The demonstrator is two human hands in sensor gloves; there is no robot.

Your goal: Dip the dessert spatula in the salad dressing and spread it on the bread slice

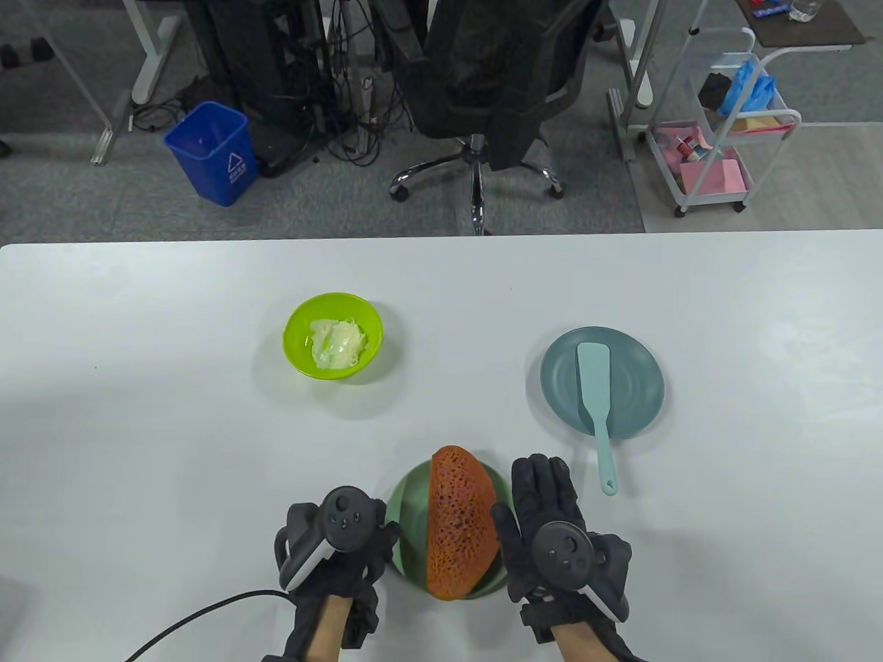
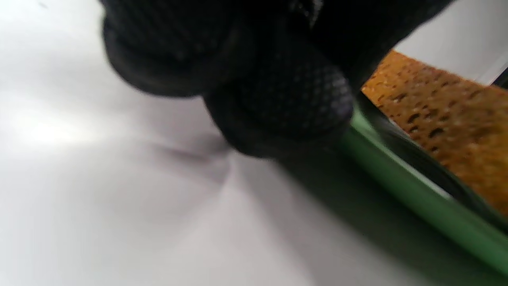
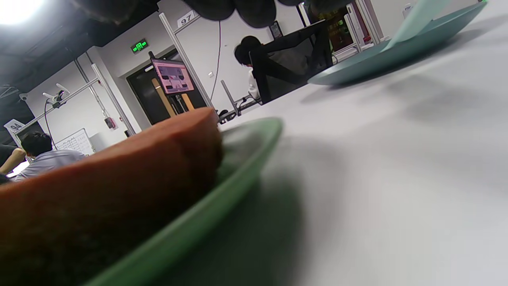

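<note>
White tabletop (image 1: 138,427), smooth and broad, lay bare toward left and right edges. Near the front edge sat a green plate (image 1: 407,503) under a porous orange-brown bread slice (image 1: 461,524), domed and long. Flanked it closely: left hand (image 1: 331,552) curled at the plate's left rim, grip not clear to tell; right hand (image 1: 552,524) flat, fingers straight, holding nothing. Farther right lay a pale teal dessert spatula (image 1: 594,386) across a round grey-blue plate (image 1: 635,372), handle overhanging toward the front. Left of centre stood a lime bowl (image 1: 333,334) of creamy salad dressing (image 1: 336,341).
</note>
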